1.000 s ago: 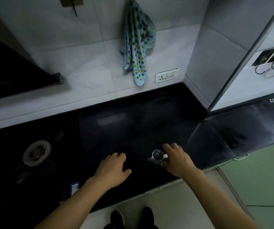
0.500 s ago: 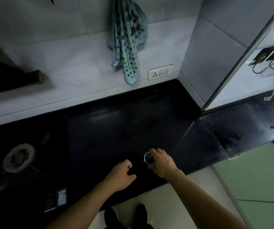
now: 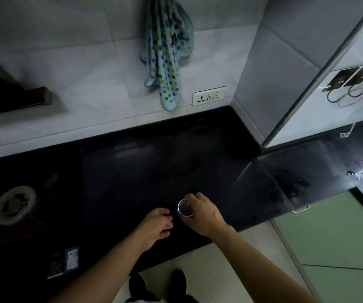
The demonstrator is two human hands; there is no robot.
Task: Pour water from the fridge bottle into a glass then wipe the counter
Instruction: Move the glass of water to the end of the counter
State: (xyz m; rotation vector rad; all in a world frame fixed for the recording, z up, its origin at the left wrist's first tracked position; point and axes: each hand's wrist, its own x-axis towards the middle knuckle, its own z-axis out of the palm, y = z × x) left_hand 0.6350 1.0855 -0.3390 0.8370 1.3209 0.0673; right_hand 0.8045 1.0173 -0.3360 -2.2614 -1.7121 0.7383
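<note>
A small clear glass (image 3: 184,207) stands upright near the front edge of the black counter (image 3: 150,162). My right hand (image 3: 204,213) wraps around its right side, fingers curled over the rim. Just left of the glass, my left hand (image 3: 154,228) rests on the counter with its fingers curled in and nothing in it. A light blue polka-dot cloth (image 3: 167,51) hangs on the tiled wall above the counter. No bottle is in view.
A gas stove burner (image 3: 13,207) sits on the counter at the left, with a sticker label (image 3: 65,262) on the front edge. A wall socket (image 3: 208,96) is below the cloth. A grey pillar (image 3: 289,62) bounds the counter at right; green cabinet doors (image 3: 333,232) lie below.
My right hand has closed around the glass from beside it. My left hand curled its fingers and drew in towards the glass. The view shifted slightly left.
</note>
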